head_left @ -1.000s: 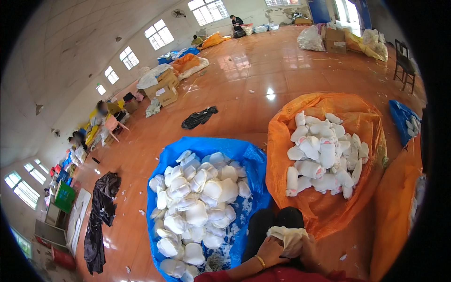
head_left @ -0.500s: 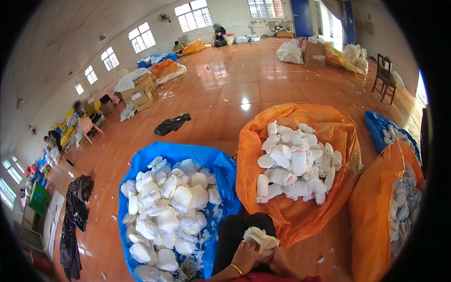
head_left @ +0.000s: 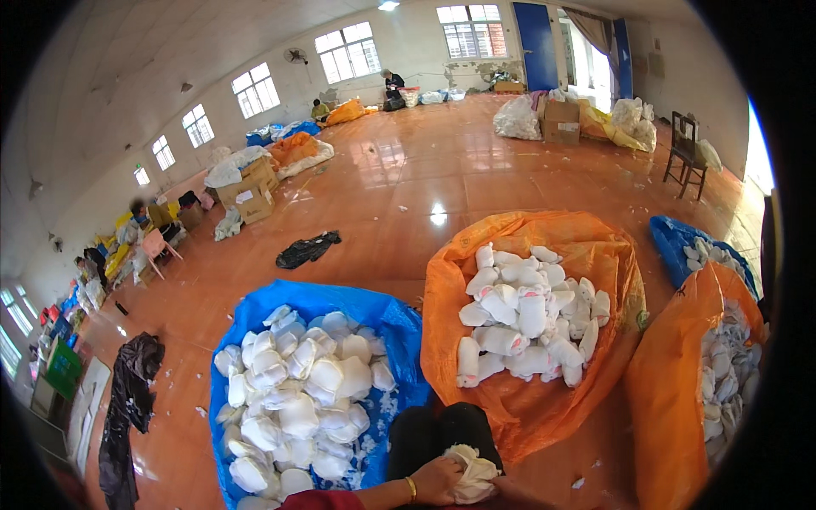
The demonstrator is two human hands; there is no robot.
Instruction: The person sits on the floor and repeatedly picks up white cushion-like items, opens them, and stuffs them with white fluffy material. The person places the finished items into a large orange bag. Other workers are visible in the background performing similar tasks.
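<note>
Over my dark-trousered lap lies a soft off-white fabric piece [head_left: 474, 476], folded or crumpled. My left hand [head_left: 438, 478], with a gold-coloured bracelet at the wrist, is closed on its left side. At the lower edge, my right hand [head_left: 512, 493] grips its right side, only partly in view. Left of my knees, a blue sack [head_left: 387, 314] lies spread open under a heap of white stuffed, rounded pieces [head_left: 297, 416]. Ahead to the right, an opened orange sack [head_left: 442, 340] holds white plush pieces [head_left: 531, 314], some with pink patches.
At the right are another orange sack [head_left: 667, 382] with greyish-white pieces and a smaller blue sack [head_left: 667, 246]. Black plastic [head_left: 310, 249] and dark sheeting [head_left: 127, 408] lie on the tiled floor. A wooden chair [head_left: 684, 153], cardboard boxes [head_left: 251, 191] and seated people are farther off.
The view has tilted up slightly, so the sacks and my lap sit lower. My left forearm now reaches in more from the left, and the hand lies farther over the fabric piece.
</note>
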